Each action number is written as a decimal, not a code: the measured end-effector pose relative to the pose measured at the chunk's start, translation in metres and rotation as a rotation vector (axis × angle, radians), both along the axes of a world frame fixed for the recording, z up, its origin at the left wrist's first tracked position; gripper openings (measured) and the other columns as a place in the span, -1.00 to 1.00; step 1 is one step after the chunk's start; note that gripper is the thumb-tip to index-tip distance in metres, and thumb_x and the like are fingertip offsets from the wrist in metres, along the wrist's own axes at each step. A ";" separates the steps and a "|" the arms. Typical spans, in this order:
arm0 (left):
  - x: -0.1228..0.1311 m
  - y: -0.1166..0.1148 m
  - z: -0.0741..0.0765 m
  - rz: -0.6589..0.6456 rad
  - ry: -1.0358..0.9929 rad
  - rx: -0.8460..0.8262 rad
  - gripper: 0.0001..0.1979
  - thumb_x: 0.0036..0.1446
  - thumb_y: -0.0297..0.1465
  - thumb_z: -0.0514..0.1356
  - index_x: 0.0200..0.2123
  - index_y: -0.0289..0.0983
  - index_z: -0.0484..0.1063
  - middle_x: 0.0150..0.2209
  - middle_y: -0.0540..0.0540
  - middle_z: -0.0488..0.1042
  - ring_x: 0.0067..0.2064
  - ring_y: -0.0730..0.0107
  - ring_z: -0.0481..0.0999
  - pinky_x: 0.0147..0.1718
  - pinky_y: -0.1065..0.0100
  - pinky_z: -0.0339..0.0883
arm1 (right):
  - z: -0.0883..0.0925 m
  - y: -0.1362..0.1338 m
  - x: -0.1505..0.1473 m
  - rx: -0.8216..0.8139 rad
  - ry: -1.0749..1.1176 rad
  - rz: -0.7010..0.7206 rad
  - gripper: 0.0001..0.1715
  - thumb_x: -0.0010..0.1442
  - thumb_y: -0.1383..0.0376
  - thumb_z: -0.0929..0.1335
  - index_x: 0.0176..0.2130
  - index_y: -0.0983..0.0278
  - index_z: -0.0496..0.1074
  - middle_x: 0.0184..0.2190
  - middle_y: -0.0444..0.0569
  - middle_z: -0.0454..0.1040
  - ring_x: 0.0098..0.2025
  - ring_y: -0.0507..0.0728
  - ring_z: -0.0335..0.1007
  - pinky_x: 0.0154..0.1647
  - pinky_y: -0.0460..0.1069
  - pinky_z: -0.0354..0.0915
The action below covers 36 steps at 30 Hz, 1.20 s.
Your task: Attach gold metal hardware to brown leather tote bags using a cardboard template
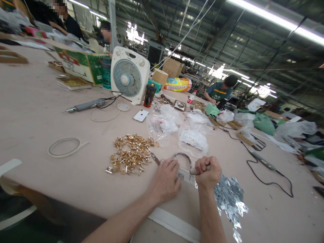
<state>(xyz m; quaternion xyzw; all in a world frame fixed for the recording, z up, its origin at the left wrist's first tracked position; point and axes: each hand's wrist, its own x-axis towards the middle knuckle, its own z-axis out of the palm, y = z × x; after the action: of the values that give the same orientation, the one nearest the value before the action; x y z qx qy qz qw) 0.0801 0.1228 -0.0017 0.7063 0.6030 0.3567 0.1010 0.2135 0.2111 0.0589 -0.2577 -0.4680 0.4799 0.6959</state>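
My left hand [165, 179] lies palm down on a pale narrow workpiece [186, 176], its fingers stretched out over the top. A small metal fitting shows on that piece beside my fingers. My right hand [209, 171] is closed in a fist around a tan cylindrical tool handle [193, 171]; its working end cannot be made out. Behind the workpiece rises a dark curved handle [184, 155]. A brown strap end with a metal plate [155, 158] sticks out to its left. Gold-coloured hardware [133, 152] is heaped left of my hands, and flat silver plates [229, 192] lie to the right.
Clear plastic bags [193, 140], a phone [141, 115], a drink tumbler [150, 95] and a box fan [129, 75] stand or lie farther back. A corded pen-like tool [263, 160] is at right, a grey rotary tool [87, 105] and tape roll [64, 147] at left. Another person [219, 91] sits across.
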 end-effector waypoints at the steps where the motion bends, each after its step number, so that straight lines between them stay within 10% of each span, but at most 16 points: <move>1: 0.000 0.000 -0.002 0.015 -0.006 -0.009 -0.45 0.29 -0.30 0.19 0.32 -0.24 0.32 0.37 -0.16 0.35 0.42 0.02 0.19 0.40 -0.07 0.08 | 0.003 0.002 0.000 -0.004 -0.005 0.018 -0.58 0.35 0.15 0.35 -0.49 0.22 0.23 -0.69 -0.30 0.09 -0.72 -0.07 -0.04 -0.75 -0.18 -0.02; 26: -0.002 0.002 0.008 -0.013 -0.003 -0.007 -0.63 0.30 -0.37 0.16 0.16 -0.21 0.42 0.18 -0.14 0.49 0.29 0.07 0.30 0.39 -0.01 0.09 | -0.033 0.023 -0.027 -0.331 -0.179 0.241 -0.52 0.28 -0.03 0.41 -0.46 0.20 0.25 -0.70 -0.34 0.08 -0.75 -0.07 -0.10 -0.79 -0.17 -0.13; 36: -0.006 0.002 0.003 -0.050 -0.066 -0.002 -0.54 0.29 -0.35 0.19 0.24 -0.13 0.36 0.22 -0.12 0.46 0.30 0.05 0.29 0.38 -0.03 0.09 | -0.039 -0.006 -0.032 0.105 -0.697 0.175 -0.49 0.43 0.09 0.30 -0.52 0.21 0.22 -0.60 -0.20 0.20 -0.55 0.03 0.12 -0.50 -0.02 0.07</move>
<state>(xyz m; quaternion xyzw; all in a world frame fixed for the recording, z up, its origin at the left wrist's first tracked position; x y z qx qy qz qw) 0.0739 0.1249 0.0016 0.7088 0.5821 0.3765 0.1304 0.1818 0.2055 0.0203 -0.3287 -0.7215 0.3962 0.4630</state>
